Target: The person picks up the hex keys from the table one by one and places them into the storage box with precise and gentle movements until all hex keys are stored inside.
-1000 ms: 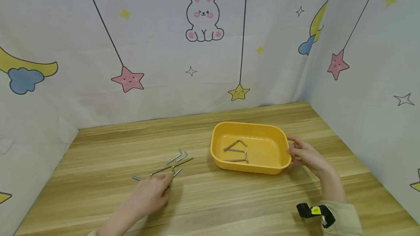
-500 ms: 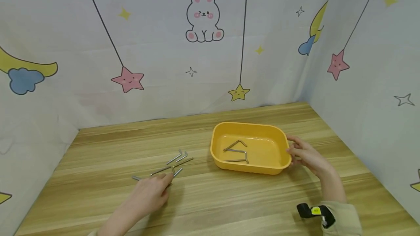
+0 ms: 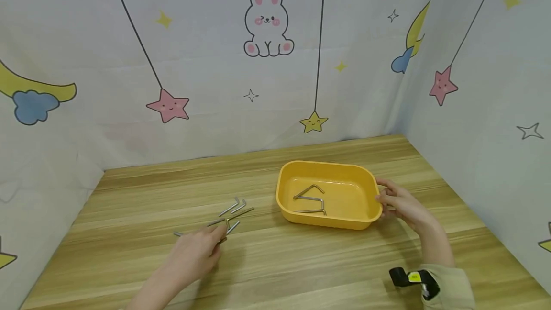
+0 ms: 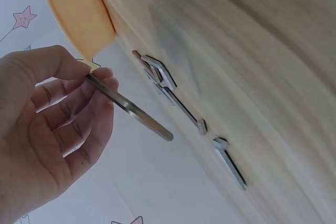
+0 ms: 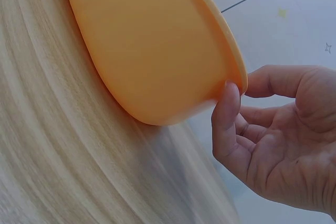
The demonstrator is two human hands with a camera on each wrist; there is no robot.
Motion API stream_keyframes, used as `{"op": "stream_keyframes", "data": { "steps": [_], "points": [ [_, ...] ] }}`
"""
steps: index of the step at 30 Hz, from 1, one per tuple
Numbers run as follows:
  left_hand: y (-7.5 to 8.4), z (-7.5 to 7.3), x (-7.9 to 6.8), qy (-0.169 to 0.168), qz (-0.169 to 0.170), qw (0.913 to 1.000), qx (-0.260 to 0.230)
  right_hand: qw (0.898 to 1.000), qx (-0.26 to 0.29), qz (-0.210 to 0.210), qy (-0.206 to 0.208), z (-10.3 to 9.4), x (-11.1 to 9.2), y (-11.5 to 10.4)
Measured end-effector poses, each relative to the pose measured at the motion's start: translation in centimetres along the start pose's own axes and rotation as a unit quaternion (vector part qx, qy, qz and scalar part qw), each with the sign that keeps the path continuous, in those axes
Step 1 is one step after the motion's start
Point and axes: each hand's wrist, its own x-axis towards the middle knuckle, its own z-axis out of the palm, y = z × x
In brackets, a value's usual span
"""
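My left hand (image 3: 193, 255) pinches a hex key (image 4: 128, 107) between thumb and fingertips. In the left wrist view the key slants out from the fingers, close over the table. Several more hex keys (image 4: 181, 106) lie on the wood just past it. In the head view, two short hex keys (image 3: 232, 207) are behind the left hand, which partly covers others. At the right, my right hand (image 3: 402, 207) grips the end of a yellow plastic basin (image 3: 331, 220), its thumb and fingers on either side of the rim. Several hex keys (image 3: 310, 198) lie inside the basin, towards its left.
The wood-grain table (image 3: 301, 271) carries everything. A white curtain (image 3: 215, 61) printed with a rabbit, stars and moons stands behind the table and along both sides. A black strap device (image 3: 415, 279) sits on the right sleeve.
My left hand has shifted slightly left and now covers more of a long hex key behind it; the pinched key has risen a little. The right hand and the basin stay put.
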Motion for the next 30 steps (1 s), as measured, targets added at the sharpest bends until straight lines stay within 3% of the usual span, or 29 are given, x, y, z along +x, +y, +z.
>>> {"op": "stream_keyframes", "data": {
  "steps": [14, 30],
  "points": [
    [1.1, -0.3, 1.3, 0.032, 0.029, 0.9990, -0.010, 1.000, 0.002, 0.001, -0.002, 0.0, 0.1, 0.3],
    [2.2, -1.2, 2.8, 0.057, 0.037, 0.9975, -0.020, 1.000, 0.002, -0.003, -0.004, -0.1, 0.1, 0.3]
  ]
}}
